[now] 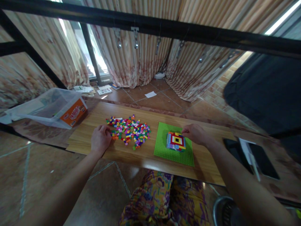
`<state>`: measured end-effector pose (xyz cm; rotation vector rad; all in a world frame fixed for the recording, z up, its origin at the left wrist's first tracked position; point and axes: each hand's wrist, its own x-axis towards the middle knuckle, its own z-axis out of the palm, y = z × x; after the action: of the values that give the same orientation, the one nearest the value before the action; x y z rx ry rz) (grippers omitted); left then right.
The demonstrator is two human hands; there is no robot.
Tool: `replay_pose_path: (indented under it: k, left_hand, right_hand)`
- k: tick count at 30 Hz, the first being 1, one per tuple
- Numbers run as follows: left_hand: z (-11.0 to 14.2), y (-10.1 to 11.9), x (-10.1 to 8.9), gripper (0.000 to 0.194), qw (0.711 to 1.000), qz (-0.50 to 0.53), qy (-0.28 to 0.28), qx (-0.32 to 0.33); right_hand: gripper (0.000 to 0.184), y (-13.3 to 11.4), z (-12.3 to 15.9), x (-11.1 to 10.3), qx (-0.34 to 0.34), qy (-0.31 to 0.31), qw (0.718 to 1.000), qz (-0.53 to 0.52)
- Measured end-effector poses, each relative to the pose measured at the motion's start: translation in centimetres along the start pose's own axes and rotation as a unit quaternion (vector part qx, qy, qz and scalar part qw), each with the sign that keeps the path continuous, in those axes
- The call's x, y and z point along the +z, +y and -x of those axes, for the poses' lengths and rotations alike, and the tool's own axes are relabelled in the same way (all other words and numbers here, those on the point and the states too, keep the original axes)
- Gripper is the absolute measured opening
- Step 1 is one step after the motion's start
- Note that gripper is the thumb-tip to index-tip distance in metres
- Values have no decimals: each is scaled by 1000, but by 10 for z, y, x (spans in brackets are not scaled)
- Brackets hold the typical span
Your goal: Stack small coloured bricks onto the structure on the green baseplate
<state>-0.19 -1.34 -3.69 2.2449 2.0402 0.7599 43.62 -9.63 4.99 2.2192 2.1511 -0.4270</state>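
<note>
A spread of small multicoloured building bricks [131, 129] lies on the wooden board [141, 157]. At its left edge rests my left hand [101, 139], fingers curled down beside the bricks; whatever they may hold is hidden. To the right, a green baseplate [162, 150] carries a low square brick build [176, 140] with red, yellow and black square rings on top and blue and mixed colours around its sides. My right hand [194, 134] is closed in a pinch at the build's far right corner, and anything between the fingertips is too small to make out.
A clear plastic bin [51, 108] with an orange label stands at the left end. Right of the board lie a dark phone-like slab [264, 160] and a white paper with a pen-like stick [254, 163]. A black metal bar [150, 20] with hanging clips crosses ahead.
</note>
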Motion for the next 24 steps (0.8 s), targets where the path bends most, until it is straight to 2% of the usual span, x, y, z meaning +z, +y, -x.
replay_pose_path:
  k: [4, 9, 12, 15, 17, 24]
  left_hand:
    - [0, -1, 1, 20, 1000, 5, -1, -2]
    - [-1, -2, 2, 21, 1000, 8, -1, 2]
    - [-1, -2, 3, 21, 1000, 9, 2, 0]
    - [-1, -2, 3, 21, 1000, 8, 3, -1]
    - [-1, -1, 2, 21, 1000, 7, 1, -1]
    - [0, 2, -1, 22, 1000, 7, -8, -15]
  right_hand:
    - [15, 5, -3, 0, 0, -22, 999, -45]
    - [18, 20, 0, 9, 6, -20, 986, -166]
    - [31, 27, 2, 17, 26, -8, 962, -272]
    - [42, 30, 4, 26, 83, 14, 926, -367]
    - [44, 31, 4, 32, 104, 24, 914, -392]
    - [51, 26, 6, 46, 103, 32, 904, -414]
